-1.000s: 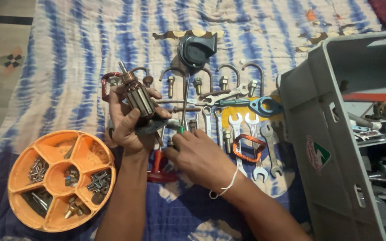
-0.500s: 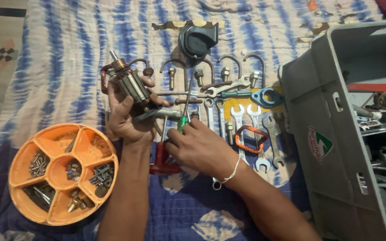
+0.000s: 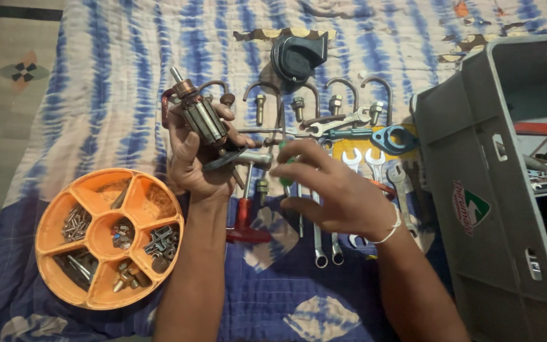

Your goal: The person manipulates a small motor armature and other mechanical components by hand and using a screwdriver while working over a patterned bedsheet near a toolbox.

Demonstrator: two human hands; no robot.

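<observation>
Head view: left hand clenched round a motor armature, held up over the blue patterned cloth. Right hand, fingers pinching a green-handled screwdriver at its lower end. Risk: the tip could slip off and nick the copper windings. Spanners, hooked bolts and orange screw tray crowd close; grey crate at right.

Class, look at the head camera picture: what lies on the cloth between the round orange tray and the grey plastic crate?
In the head view, between the orange tray and grey crate lie a red-handled tool and spanners, with both forearms crossing.
</observation>
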